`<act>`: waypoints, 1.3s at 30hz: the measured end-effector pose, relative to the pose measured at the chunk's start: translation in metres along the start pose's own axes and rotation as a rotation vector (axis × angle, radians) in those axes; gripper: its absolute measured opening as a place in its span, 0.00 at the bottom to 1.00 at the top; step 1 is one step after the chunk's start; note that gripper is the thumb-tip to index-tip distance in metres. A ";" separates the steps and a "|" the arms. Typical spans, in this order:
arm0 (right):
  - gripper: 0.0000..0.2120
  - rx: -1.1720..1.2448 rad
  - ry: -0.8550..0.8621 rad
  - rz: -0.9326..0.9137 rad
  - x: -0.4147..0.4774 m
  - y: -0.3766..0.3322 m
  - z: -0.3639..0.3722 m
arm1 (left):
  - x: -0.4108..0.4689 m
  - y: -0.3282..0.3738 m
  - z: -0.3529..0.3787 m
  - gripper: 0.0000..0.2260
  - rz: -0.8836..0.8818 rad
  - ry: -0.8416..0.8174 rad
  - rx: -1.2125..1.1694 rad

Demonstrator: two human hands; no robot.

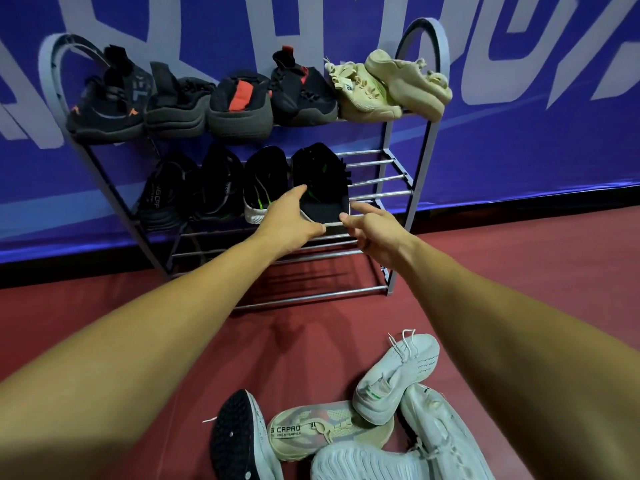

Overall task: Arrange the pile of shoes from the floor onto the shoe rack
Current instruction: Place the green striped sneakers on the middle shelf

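shoe rack (pixel 375 194): shiny metal bars | black shoe (pixel 320 181): matt knit cloth | floor (pixel 519 258): matt red

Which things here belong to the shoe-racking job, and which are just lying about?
Job in hand:
shoe rack
black shoe, held at the middle shelf by the left hand and right hand
pile of pale shoes
racked shoes, top and middle shelves

Just there:
blue banner
red floor
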State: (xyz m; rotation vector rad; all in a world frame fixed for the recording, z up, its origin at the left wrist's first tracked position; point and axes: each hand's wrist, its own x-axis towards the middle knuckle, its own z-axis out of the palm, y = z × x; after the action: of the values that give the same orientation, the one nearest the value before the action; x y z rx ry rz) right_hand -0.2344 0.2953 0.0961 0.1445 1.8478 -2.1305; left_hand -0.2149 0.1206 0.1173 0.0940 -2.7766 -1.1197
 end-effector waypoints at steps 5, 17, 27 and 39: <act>0.29 -0.109 0.076 -0.130 0.012 0.000 0.012 | 0.004 -0.003 0.003 0.35 0.033 0.085 0.161; 0.27 -0.309 0.106 -0.163 -0.002 -0.002 0.014 | -0.006 -0.016 0.004 0.23 0.121 0.037 0.207; 0.20 -0.749 0.048 -0.092 -0.033 0.015 -0.029 | -0.034 -0.019 0.023 0.30 0.104 -0.069 0.171; 0.16 -0.901 0.025 0.226 -0.061 0.124 -0.078 | -0.083 -0.043 0.129 0.21 0.105 -0.536 0.397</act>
State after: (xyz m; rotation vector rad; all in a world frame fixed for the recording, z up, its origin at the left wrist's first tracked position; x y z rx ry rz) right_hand -0.1497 0.3678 -0.0171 0.1525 2.4612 -1.0069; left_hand -0.1530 0.1873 -0.0141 -0.3579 -3.3904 -0.6189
